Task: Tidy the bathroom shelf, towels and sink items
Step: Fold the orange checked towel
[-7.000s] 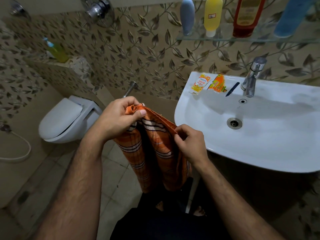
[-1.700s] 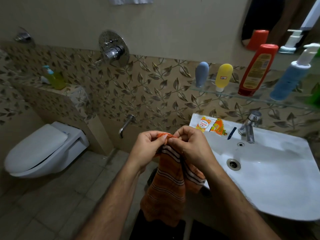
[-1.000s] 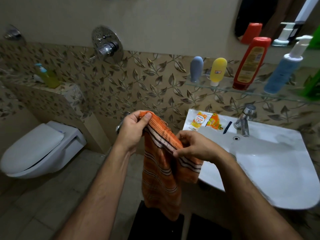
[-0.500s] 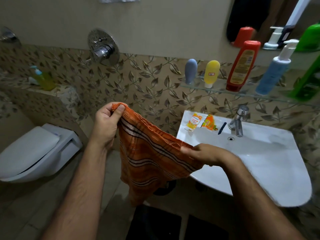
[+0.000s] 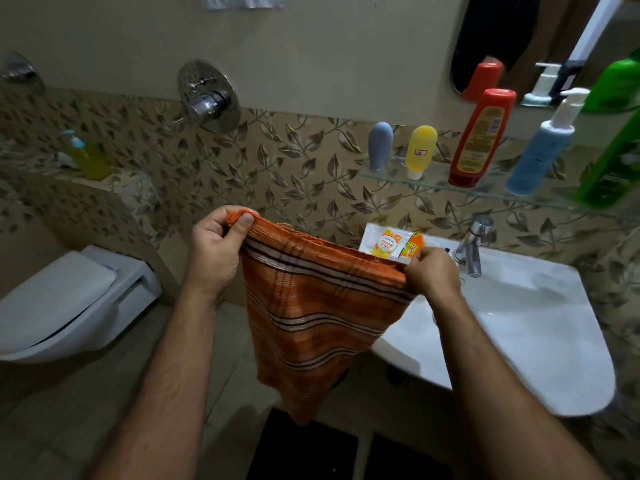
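An orange striped towel hangs spread out in front of me, left of the white sink. My left hand pinches its upper left corner between thumb and curled fingers. My right hand grips its upper right corner, held lower and over the sink's left rim. The top edge runs taut between them and the cloth tapers down to a point. Two small sachets lie on the sink's back left ledge, partly hidden by my right hand.
A glass shelf above the sink carries a grey tube, yellow tube, red bottle, blue pump bottle and green bottle. A tap stands behind the basin. A toilet sits at left.
My hands have drawn apart, stretching the towel's top edge flat. The right hand has risen and moved right, over the sink rim; the cloth now hangs open instead of bunched.
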Tool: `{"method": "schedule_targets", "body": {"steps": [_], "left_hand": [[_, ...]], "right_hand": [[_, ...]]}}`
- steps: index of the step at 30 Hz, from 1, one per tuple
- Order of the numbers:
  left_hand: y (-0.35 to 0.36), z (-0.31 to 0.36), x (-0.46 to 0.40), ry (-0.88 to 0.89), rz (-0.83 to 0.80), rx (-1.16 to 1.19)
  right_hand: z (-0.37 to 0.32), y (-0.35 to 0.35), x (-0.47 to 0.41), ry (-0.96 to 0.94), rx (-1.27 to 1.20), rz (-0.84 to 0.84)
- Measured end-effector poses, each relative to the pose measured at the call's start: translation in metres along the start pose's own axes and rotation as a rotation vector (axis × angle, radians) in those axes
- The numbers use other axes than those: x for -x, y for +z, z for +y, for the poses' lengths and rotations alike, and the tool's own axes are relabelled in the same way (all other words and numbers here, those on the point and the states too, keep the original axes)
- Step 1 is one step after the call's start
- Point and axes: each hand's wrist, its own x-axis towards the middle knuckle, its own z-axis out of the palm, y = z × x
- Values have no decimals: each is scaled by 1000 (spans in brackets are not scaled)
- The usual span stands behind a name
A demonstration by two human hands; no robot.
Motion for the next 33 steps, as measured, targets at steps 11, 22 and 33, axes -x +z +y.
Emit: {"method": "schedule_targets", "body": {"steps": [11, 22, 33], "left_hand": [[2, -1, 12, 37, 125, 3], [-39, -12, 31, 28, 264, -265], [-88, -11, 27, -149, 528, -473]], "right_hand": [[-14, -15, -25, 53, 100, -171], [-25, -59, -5, 151, -161, -716], [-107, -102, 80, -158, -272, -521]]}}
